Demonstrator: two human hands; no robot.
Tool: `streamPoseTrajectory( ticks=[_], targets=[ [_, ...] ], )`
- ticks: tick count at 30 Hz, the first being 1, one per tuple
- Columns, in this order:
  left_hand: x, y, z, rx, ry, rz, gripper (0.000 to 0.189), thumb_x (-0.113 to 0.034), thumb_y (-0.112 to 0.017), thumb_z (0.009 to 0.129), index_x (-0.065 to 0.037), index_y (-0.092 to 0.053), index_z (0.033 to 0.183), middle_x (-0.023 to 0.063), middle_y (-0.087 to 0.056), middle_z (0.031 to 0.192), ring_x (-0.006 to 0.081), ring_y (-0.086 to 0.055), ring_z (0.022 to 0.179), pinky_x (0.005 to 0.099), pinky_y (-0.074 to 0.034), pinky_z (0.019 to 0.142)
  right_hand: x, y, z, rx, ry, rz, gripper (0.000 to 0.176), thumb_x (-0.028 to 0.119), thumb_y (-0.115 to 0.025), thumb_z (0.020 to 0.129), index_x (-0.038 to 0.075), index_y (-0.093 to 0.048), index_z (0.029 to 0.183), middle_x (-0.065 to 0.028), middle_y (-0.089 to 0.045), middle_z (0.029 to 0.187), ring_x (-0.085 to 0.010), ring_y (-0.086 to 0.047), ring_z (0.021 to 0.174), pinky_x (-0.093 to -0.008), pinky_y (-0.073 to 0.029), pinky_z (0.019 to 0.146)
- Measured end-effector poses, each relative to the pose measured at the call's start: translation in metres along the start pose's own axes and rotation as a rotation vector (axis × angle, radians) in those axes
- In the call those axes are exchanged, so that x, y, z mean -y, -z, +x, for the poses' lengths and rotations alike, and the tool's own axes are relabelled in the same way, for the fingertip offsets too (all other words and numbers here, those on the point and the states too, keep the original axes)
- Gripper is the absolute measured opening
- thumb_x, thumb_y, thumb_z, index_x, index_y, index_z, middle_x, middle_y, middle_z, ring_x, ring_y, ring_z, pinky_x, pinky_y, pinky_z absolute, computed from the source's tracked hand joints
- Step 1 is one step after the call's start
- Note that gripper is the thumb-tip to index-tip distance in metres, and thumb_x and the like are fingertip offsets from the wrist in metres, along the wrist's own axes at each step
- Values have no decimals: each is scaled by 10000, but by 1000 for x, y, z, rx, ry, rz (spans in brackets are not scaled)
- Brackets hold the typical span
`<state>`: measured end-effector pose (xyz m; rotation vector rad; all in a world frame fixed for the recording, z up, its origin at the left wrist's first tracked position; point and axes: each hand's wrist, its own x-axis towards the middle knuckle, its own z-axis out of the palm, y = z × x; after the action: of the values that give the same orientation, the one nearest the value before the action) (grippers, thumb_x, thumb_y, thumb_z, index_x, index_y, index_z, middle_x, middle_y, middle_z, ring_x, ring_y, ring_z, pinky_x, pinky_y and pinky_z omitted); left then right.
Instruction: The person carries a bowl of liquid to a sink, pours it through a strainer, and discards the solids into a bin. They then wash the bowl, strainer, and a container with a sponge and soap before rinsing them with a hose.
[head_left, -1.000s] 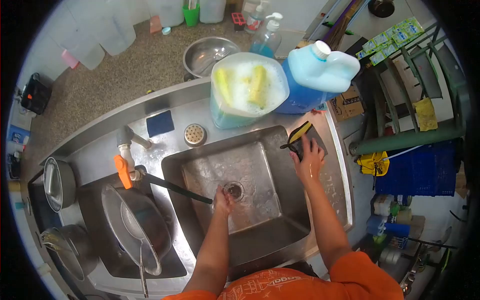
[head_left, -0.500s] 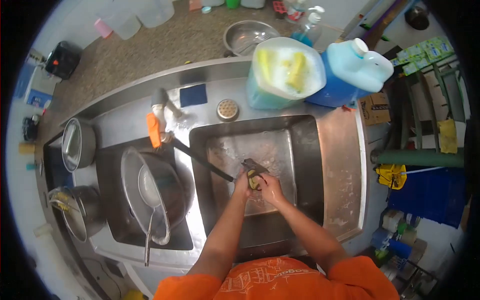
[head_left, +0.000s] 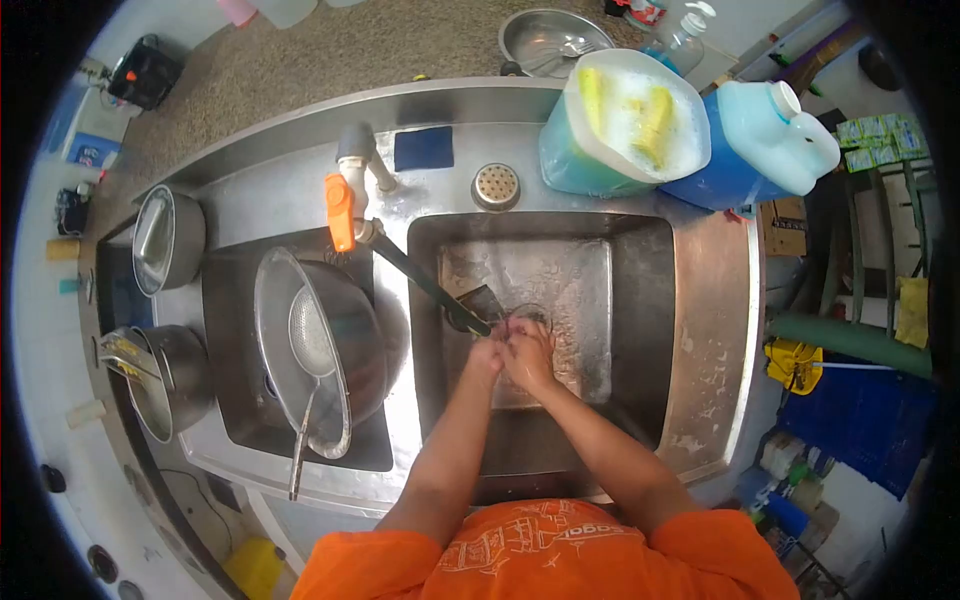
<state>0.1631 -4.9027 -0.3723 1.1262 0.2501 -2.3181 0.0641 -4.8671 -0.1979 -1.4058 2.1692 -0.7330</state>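
My left hand (head_left: 489,354) and my right hand (head_left: 527,352) meet in the right-hand basin (head_left: 580,270), at the end of a black hose (head_left: 430,284). Their fingers are curled in against each other, and whatever lies between them is hidden. Beyond my right fingertips shows a round, clear outline (head_left: 532,313) on the wet basin floor. A dark, flat, square-cornered thing (head_left: 484,300) lies to the left of my hands, partly behind the hose. The hose runs down from a tap with an orange handle (head_left: 340,212).
In the left basin (head_left: 232,330) a large metal bowl (head_left: 362,370) leans with a strainer (head_left: 310,335) in it. Two metal pots (head_left: 188,240) stand farther left. Behind the right basin are a drain strainer (head_left: 496,187), a soapy tub (head_left: 575,150) and a blue jug (head_left: 735,150).
The dark thing with a yellowish part no longer shows in my hands; a dark flat thing now lies left of them. My hands have come together at the hose end. The view has shifted.
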Motion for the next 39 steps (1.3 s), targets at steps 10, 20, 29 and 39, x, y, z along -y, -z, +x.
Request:
streamPoseTrajectory(
  ticks=[10, 20, 29, 39],
  targets=[
    [-1, -52, -83, -171, -178, 1613, 295, -243, -495, 1004, 3, -636, 1087, 238, -699, 943, 401, -678, 872, 515, -525, 756, -44, -57, 15, 656, -1312, 1301, 222, 223, -628, 946, 40, -664, 1067, -114, -674, 980, -239, -643, 904, -460, -511, 813],
    [30, -80, -183, -9, -134, 1037, 391, -373, -432, 1080, -113, -480, 791, -34, -427, 632, 96, -414, 522, 286, -322, 465, -171, -129, 48, 409, -1547, 1530, 207, 114, -547, 921, 119, -448, 739, -18, -399, 576, -145, -365, 418, -280, -329, 386],
    [35, -114, -274, 140, -55, 1122, 427, -371, -443, 1085, -99, -491, 759, -58, -406, 596, 75, -393, 532, 284, -346, 492, -210, 6, 83, -83, -1505, 1238, 192, 112, -539, 906, 119, -429, 749, -18, -368, 601, -140, -290, 416, -275, -306, 400],
    [-35, -165, -359, 314, -368, 1668, 360, -251, -528, 1032, -15, -513, 760, 166, -467, 647, 296, -489, 569, 408, -389, 552, -271, -24, 51, -317, -1158, 506, 292, 258, -506, 986, 31, -637, 857, -106, -560, 699, -243, -538, 522, -402, -435, 440]
  ],
)
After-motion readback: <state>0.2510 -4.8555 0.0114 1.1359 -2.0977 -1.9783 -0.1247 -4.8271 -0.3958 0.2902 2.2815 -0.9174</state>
